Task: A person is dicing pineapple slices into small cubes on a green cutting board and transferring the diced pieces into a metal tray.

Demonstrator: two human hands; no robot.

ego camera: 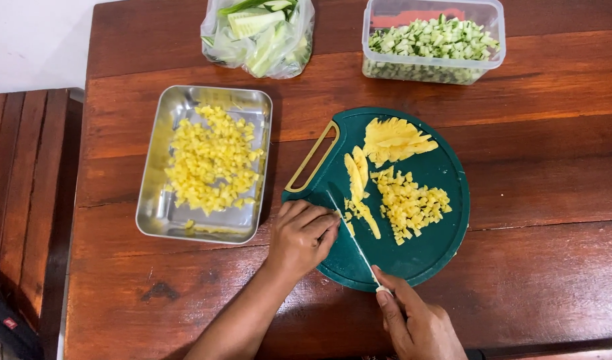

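Low in the frame's centre, the right hand [419, 327] grips a thin knife [354, 240], its blade angled up-left over yellow fruit strips [357, 180] on the green cutting board [426, 257]. The left hand [300, 237] rests curled on the board's left edge, fingertips apparently just beside the strips. A diced pile [412, 203] lies right of them.

The left hand [302, 235] lies knuckles up at the near left edge of the round green cutting board [426, 250], fingers curled under and tips tucked toward the board's middle. Its bare forearm runs back and down to the left, away from the board. The right hand [418, 323] sits just off the board's near rim, closed round a knife handle [384, 289], forefinger stretched forward along it, pointing in over the rim. The two hands are near each other, not touching.
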